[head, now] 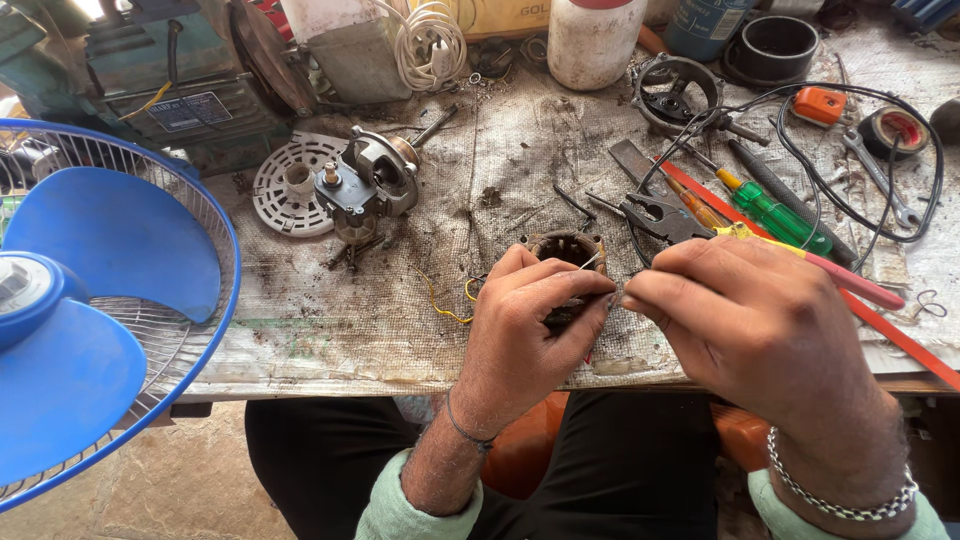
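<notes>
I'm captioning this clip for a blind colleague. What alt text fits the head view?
Two bare hands, left hand and right hand, pinch fine wires together over a small motor stator on a grimy workbench. Pliers, a green screwdriver and a fan gear housing lie behind; a blue fan stands at left.
</notes>
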`<state>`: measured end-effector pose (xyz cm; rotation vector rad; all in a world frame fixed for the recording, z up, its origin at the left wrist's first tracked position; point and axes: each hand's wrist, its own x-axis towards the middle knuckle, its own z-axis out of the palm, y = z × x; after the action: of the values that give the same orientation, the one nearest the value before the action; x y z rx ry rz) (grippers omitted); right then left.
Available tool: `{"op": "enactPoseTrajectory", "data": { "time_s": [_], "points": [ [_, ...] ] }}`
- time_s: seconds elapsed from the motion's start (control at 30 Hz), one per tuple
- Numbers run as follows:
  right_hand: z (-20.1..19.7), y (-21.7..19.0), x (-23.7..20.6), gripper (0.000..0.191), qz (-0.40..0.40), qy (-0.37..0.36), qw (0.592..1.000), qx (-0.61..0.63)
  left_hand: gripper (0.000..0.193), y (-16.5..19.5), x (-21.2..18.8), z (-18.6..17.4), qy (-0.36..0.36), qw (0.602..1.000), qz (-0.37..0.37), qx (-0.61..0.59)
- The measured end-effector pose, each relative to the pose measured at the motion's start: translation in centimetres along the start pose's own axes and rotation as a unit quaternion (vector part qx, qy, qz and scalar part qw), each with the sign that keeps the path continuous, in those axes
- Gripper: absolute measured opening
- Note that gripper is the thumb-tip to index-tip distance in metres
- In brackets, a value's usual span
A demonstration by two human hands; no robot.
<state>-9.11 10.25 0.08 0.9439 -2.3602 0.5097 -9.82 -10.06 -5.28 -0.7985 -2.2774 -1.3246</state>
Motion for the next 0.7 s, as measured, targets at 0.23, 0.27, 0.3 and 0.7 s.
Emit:
{"op": "enactPoseTrajectory", "data": {
  "time_s": [0.23,0.27,0.3,0.7],
  "points": [
    [2.9,-2.2,2.5,0.017,0.067,-0.042,0.997,0.011,0.014,-2.7,0.0,-1.3,0.02,1.0,0.001,0.006],
    [2.9,-4.4,4.0,0.016,0.079,-0.051,0.995,0.019,0.015,-1.4,-1.1,-6.2,0.026,1.0,0.0,0.007],
    [2.9,-5.0,4.4,0.017,0.093,-0.059,0.994,0.027,0.016,-1.0,-0.9,-6.4,0.03,1.0,-0.001,0.009],
    [-3.0,-10.2,10.2,0.016,0.116,-0.017,0.993,0.017,0.012,5.5,1.0,-15.6,0.03,0.999,-0.004,0.008]
  ]
}}
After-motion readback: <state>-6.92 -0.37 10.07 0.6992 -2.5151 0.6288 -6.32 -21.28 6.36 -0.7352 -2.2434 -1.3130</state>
